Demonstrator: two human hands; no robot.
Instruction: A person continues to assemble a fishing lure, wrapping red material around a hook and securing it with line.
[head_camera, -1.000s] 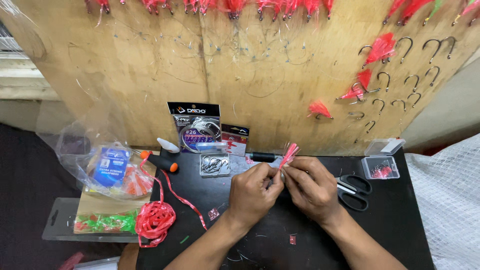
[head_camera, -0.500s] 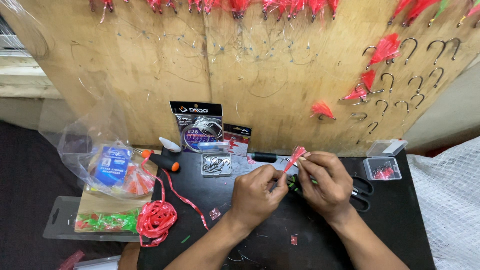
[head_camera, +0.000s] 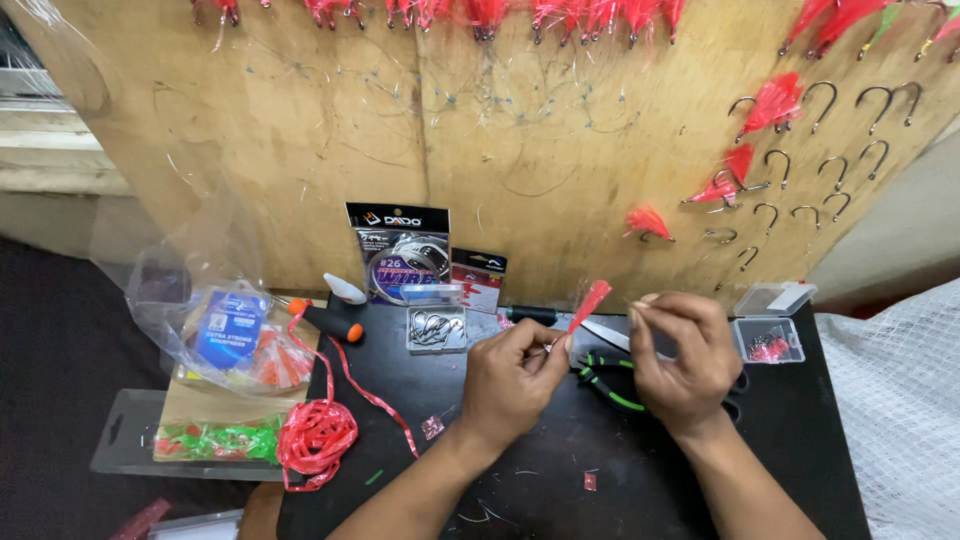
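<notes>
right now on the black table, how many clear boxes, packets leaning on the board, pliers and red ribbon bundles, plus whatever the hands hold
clear boxes: 2
packets on the board: 2
pliers: 1
red ribbon bundle: 1
red tuft in left hand: 1
total: 7

Packages along the board's foot

Black coil-wire card leaning beside smaller red-black card; clear bag with blue label lying left.
</notes>
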